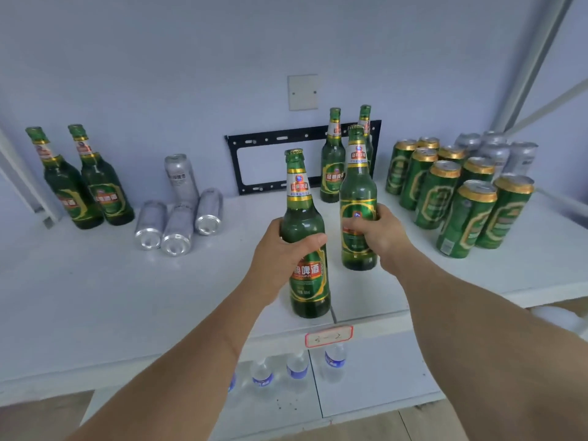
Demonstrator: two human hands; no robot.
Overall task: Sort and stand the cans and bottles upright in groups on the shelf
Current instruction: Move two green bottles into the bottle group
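My left hand [280,253] grips a green beer bottle [307,281] held upright near the front edge of the white shelf [95,297]. My right hand [378,233] grips a second green bottle [358,192], upright just to the right. Two more bottles [332,167] stand behind them by the wall. At far left two bottles [86,186] stand together. Three silver cans [176,226] lie on their sides, with one silver can [179,176] upright behind them. Several green cans [445,192] stand grouped at right, with silver cans [496,151] behind them.
A black metal bracket [254,144] leans against the wall behind the bottles. A red-bordered label [329,336] is stuck on the shelf's front edge. Water bottles [297,367] stand on the lower shelf. Shelf posts [537,52] rise at right and far left.
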